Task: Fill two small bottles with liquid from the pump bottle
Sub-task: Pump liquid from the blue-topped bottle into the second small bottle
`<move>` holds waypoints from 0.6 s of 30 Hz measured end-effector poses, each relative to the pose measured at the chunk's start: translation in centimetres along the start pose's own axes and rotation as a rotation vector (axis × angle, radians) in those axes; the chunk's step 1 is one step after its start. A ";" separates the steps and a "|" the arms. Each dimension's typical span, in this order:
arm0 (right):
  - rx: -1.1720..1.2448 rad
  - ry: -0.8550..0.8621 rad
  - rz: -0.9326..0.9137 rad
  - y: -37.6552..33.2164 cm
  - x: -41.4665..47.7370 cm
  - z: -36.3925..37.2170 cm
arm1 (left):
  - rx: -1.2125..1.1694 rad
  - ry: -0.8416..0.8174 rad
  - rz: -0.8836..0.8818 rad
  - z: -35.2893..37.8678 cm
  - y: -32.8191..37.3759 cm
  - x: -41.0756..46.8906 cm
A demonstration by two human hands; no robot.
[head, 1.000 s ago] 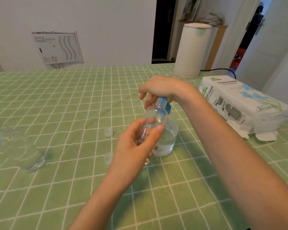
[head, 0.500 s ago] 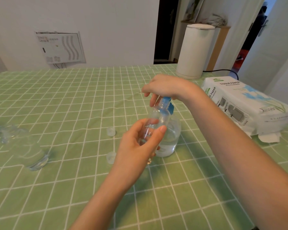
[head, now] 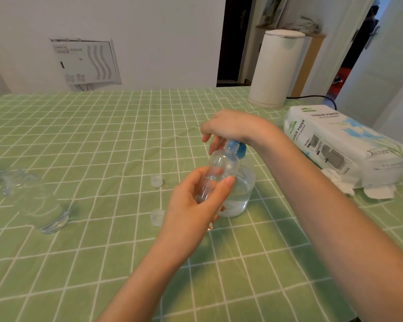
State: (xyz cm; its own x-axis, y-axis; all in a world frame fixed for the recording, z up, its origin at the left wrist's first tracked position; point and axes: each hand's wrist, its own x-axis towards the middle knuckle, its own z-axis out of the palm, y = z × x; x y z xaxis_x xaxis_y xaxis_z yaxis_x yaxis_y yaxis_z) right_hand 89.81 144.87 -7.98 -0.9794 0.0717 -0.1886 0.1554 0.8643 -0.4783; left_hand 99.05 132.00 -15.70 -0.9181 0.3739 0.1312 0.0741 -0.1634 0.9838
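A small clear bottle point(head: 222, 171) sits tilted in my left hand point(head: 193, 205) above the middle of the table, its open neck raised to the blue pump head point(head: 239, 148) of the pump bottle point(head: 241, 194); my thumb and fingers curl round the small bottle's body, and whether any liquid lies inside it cannot be made out. The pump bottle stands upright on the green checked tablecloth point(head: 102, 140) just behind the small bottle, clear liquid filling its lower part. My right hand point(head: 228, 126) rests on top of the pump head, fingers bent down around it, the forearm running back toward the lower right edge of the view. Two small translucent caps lie on the cloth to the left of my left hand, apart from each other: the far cap point(head: 156, 180) and the near cap point(head: 157, 217). Well apart at the left edge a second clear bottle point(head: 40, 205) rests on the cloth, blurred by the lens. To the right lies a white tissue paper pack point(head: 344, 145) with crumpled tissues point(head: 340, 182) just beside it, and beyond it, at the far edge of the table, stands a white cylindrical appliance point(head: 277, 68) with a black cord point(head: 312, 96) trailing behind
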 end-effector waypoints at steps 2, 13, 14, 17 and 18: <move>0.001 0.000 0.000 0.0 0.0 0.1 | 0.002 0.009 -0.006 0.0 -0.1 0.0; -0.053 0.002 -0.023 -0.7 -0.1 -1.2 | 0.035 0.002 0.021 0.0 0.4 0.4; -0.053 -0.001 -0.021 -0.7 -0.1 -1.1 | 0.032 0.003 0.020 0.0 0.4 0.4; -0.021 0.008 -0.027 -0.5 0.0 -0.9 | 0.031 -0.001 0.018 0.0 0.3 0.2; -0.011 0.010 -0.028 -0.4 0.0 -0.7 | 0.030 -0.002 0.016 0.0 0.3 0.2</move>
State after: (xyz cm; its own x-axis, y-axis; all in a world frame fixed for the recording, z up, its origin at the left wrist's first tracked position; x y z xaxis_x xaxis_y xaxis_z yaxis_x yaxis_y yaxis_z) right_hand 89.64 144.92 -7.18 -0.9846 0.0528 -0.1664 0.1268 0.8715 -0.4737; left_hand 98.90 131.99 -15.39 -0.9160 0.3733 0.1467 0.0998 -0.1422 0.9848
